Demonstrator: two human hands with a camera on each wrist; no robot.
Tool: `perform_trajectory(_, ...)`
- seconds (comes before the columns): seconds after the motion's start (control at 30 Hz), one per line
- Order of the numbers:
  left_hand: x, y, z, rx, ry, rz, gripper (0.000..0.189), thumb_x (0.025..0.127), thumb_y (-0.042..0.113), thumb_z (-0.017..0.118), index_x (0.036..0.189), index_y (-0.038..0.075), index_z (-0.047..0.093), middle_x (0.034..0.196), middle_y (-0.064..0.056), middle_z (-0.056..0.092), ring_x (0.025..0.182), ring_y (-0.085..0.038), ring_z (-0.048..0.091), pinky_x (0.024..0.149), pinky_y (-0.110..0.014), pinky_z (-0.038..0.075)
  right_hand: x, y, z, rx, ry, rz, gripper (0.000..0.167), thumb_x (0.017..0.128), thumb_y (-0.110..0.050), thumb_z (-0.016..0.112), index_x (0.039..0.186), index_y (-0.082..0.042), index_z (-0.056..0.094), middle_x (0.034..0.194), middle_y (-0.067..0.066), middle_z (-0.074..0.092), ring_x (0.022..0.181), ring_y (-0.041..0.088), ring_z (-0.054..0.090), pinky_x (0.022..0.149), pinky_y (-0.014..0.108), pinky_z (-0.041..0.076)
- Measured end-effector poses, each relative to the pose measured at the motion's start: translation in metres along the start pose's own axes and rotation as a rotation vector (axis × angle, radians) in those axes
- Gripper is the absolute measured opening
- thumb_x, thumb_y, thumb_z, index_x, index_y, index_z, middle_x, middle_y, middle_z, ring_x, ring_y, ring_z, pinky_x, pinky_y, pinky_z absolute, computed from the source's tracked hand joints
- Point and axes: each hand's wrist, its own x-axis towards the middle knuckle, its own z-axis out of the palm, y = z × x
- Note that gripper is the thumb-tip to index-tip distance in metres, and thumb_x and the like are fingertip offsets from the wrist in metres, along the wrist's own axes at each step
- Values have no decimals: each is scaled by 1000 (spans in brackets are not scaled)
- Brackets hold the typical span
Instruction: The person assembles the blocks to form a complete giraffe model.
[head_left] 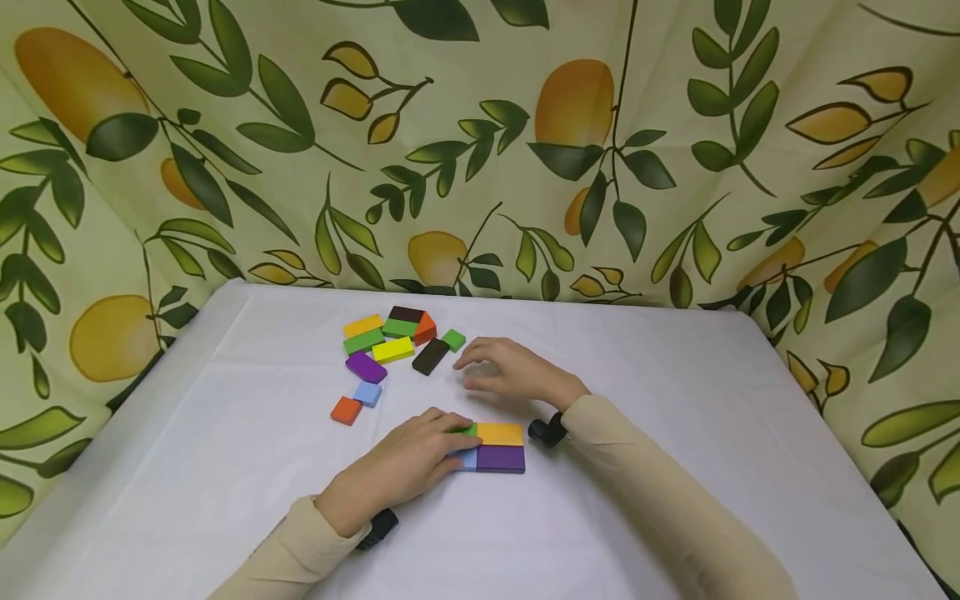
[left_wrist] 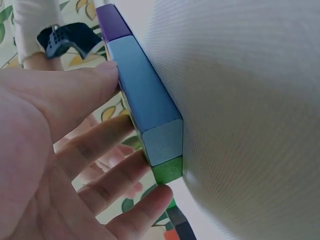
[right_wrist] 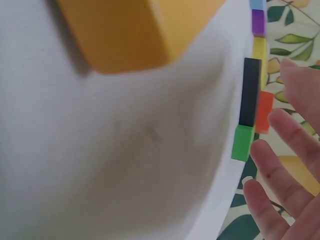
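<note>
Four flat blocks sit edge to edge as one rectangle at the near centre of a white-covered table [head_left: 187, 467]. Its far row comprises a partly covered green block [head_left: 468, 430] at left and an orange block [head_left: 500, 433] at right; its near row, a pale blue block [head_left: 468, 460] at left and a dark purple block [head_left: 501, 459] at right.

The left hand [head_left: 408, 458] lies over the left end of this rectangle, fingers extended and spread; in the left wrist view the thumb touches the pale blue block.

The right hand [head_left: 517, 371] is beyond the rectangle, fingers parted and relaxed, its fingertips near a black block [head_left: 431, 357] and a small green cube [head_left: 453, 339].

Further loose pieces lie to the far left of the rectangle. A red-orange wedge [head_left: 425, 328] and a yellow bar [head_left: 393, 350] are noted close to the black block. Nearer, a violet piece [head_left: 366, 367], a light blue square [head_left: 367, 394] and a red-orange square [head_left: 346, 410] descend toward the near left.

Behind the table hangs a leaf-and-fruit patterned curtain [head_left: 645, 83]. Both wrists carry black devices [head_left: 547, 431].
</note>
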Motion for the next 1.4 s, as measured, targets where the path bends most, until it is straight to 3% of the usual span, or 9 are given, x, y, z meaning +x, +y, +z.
perform_trajectory(0.23, 0, 0, 1, 4, 1, 7, 33, 94, 22, 68, 127, 18, 69, 133, -2, 62, 118, -22, 56, 96, -40, 51, 20, -3, 6, -95, -80, -21, 34, 93, -25, 70, 124, -12, 69, 128, 2, 65, 126, 20, 57, 113, 39, 40)
perform_trajectory(0.8, 1, -1, 4, 1, 10, 4, 32, 94, 22, 68, 126, 19, 69, 133, -1, 62, 116, -19, 56, 94, -37, 52, 46, -14, 0, -174, -144, -22, 51, 94, -20, 69, 142, -13, 54, 151, 7, 48, 142, 25, 43, 119, 43, 32)
perform_trajectory(1.03, 1, 0, 2, 0, 3, 1, 33, 94, 22, 68, 127, 18, 69, 133, -1, 62, 116, -19, 55, 93, -37, 52, 54, -20, 0, -187, -255, 36, 55, 96, -18, 66, 148, -17, 47, 159, 6, 38, 147, 26, 35, 121, 43, 28)
perform_trajectory(1.17, 0, 0, 1, -3, 1, -4, 33, 94, 22, 69, 127, 18, 69, 133, -1, 62, 115, -19, 55, 92, -37, 52, 55, -24, 0, -188, -282, 63, 53, 96, -18, 66, 146, -18, 50, 157, 6, 38, 145, 25, 37, 122, 41, 28)
perform_trajectory(1.4, 0, -1, 2, -4, 1, -7, 33, 94, 22, 68, 127, 18, 69, 133, -2, 62, 117, -20, 55, 93, -38, 52, 53, -25, -2, -171, -261, 106, 41, 93, -14, 69, 133, -19, 61, 144, 4, 51, 132, 21, 48, 117, 37, 36)
